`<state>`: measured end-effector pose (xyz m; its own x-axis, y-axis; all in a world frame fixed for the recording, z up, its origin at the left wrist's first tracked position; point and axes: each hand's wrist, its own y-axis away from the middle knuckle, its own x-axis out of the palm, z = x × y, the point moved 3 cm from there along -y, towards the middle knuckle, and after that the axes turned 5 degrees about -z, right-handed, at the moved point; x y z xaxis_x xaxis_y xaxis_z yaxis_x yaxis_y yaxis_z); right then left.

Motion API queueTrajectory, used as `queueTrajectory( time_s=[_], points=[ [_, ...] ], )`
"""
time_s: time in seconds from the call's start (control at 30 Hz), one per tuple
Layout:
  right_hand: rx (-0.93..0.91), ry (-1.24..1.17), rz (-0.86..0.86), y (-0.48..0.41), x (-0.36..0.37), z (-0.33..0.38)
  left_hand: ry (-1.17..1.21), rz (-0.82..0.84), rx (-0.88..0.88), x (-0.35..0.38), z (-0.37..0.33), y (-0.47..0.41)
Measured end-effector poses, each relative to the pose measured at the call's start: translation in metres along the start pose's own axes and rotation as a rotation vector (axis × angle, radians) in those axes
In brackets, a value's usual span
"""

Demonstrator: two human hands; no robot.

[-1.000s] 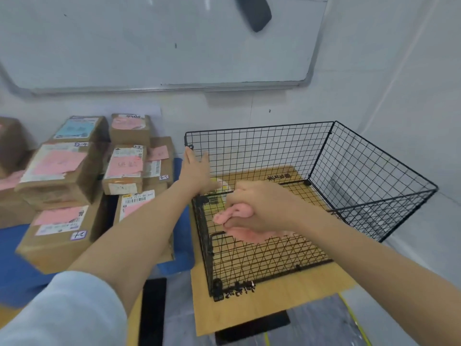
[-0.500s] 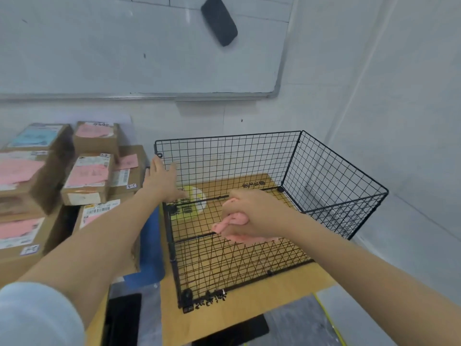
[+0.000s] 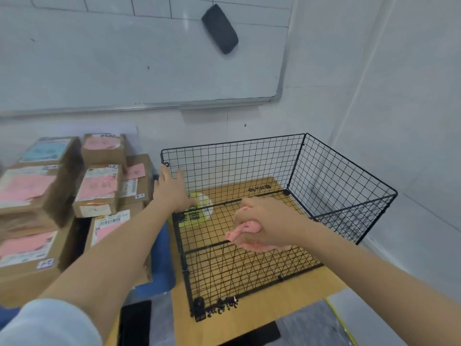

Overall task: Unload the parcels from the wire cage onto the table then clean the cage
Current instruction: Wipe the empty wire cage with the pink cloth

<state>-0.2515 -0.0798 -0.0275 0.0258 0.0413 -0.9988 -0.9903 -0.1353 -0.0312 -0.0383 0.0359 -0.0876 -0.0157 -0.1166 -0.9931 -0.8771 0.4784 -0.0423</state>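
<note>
Nearby, parcels [image 3: 97, 188] beside wire cage [image 3: 336, 186]

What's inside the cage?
The right hand gripping a pink cloth, plus a pale round item partly hidden by the left hand. Parcels sit outside. Under the cloth: unseen.

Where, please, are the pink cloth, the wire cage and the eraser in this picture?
pink cloth [image 3: 243, 231]: head view, bunched fold at its left end.
wire cage [image 3: 232, 166]: head view, back wall mesh.
eraser [image 3: 220, 28]: head view, its dark middle.
</note>
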Motion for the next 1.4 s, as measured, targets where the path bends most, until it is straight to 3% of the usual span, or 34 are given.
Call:
queueTrajectory(
  time_s=[0.27,0.47,0.63,0.77,1.07,1.4],
  points=[
    [-0.063,-0.014,-0.054,-0.001,0.005,-0.005,-0.054,-0.014,-0.066,-0.006,-0.015,0.019],
    [-0.204,-0.081,-0.119,0.002,0.002,-0.012,0.098,0.046,-0.036,0.007,-0.080,0.079],
    [-0.326,-0.044,-0.115,0.009,0.006,-0.034,0.311,-0.070,-0.257,0.002,-0.087,0.102],
    [-0.318,-0.032,-0.131,0.028,0.006,-0.075,0.265,-0.273,-0.304,-0.010,-0.096,0.119],
    [-0.137,-0.063,-0.124,0.088,0.007,-0.199,0.257,-0.198,-0.330,-0.001,-0.094,0.113],
    [-0.080,-0.037,-0.115,0.116,0.005,-0.262,0.240,-0.200,-0.334,0.002,-0.085,0.106]
  ],
)
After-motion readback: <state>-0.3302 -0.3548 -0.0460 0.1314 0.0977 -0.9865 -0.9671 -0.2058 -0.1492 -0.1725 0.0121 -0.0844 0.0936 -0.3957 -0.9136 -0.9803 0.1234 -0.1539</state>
